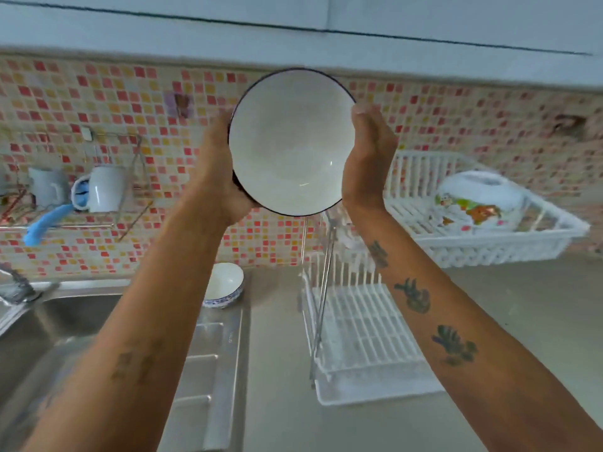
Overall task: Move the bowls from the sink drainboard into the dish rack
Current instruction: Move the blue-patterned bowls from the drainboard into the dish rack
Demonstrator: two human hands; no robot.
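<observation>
A large white bowl (pixel 291 141) with a dark rim is held up high in front of the tiled wall, its inside facing me. My left hand (pixel 219 177) grips its left edge and my right hand (pixel 368 154) presses against its right edge. A smaller white bowl with a blue pattern (pixel 224 284) stands upright at the back of the steel drainboard (pixel 212 357), beside the sink. The white dish rack (pixel 362 327) stands on the counter below my right forearm, with nothing visible in its slots.
A white basket (pixel 483 243) at the right holds an upturned painted bowl (pixel 479 200). A wire wall shelf at the left carries white mugs (pixel 104 189) and a blue brush (pixel 45 225). The tap (pixel 16 288) stands over the sink basin (pixel 58 321).
</observation>
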